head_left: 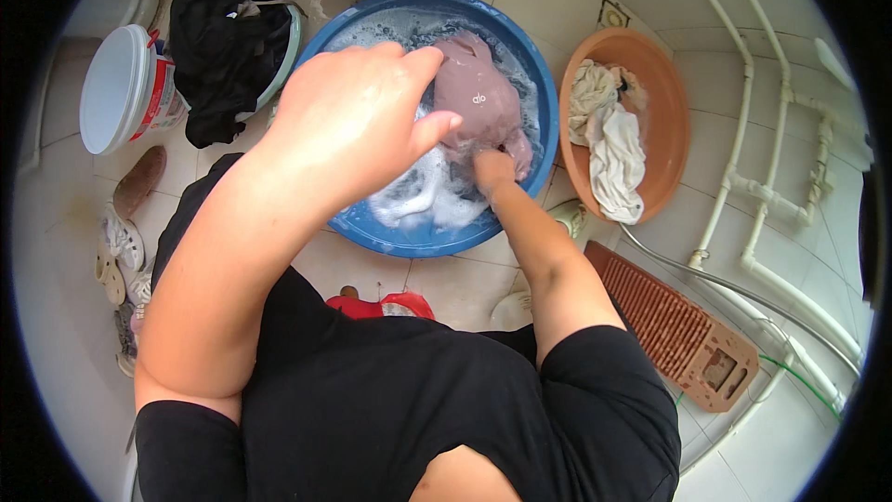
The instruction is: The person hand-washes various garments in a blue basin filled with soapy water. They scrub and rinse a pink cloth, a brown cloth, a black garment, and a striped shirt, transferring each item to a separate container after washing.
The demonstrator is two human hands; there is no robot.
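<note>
A round blue tub (pixel 548 144) holds foamy water and a wet mauve garment (pixel 483 93) with a small pale print. My right hand (pixel 494 172) reaches into the tub at the garment's near end. Its fingers are closed on bunched fabric, partly hidden by cloth and suds. Raised over the tub's left side is my left hand (pixel 372 98), close to the camera. Its thumb stands apart from the index finger, and the other fingers are mostly out of sight. I see no cloth held in it. White foam (pixel 418 200) gathers along the tub's near side.
Right of the tub, an orange basin (pixel 674 130) holds white cloths (pixel 613 153). A brown washboard (pixel 683 335) lies near the pipes (pixel 743 158) and a grey hose (pixel 734 284). Black cloth (pixel 228 51) drapes over a container beside a white bucket (pixel 116 93). Shoes (pixel 121 237) line the left wall.
</note>
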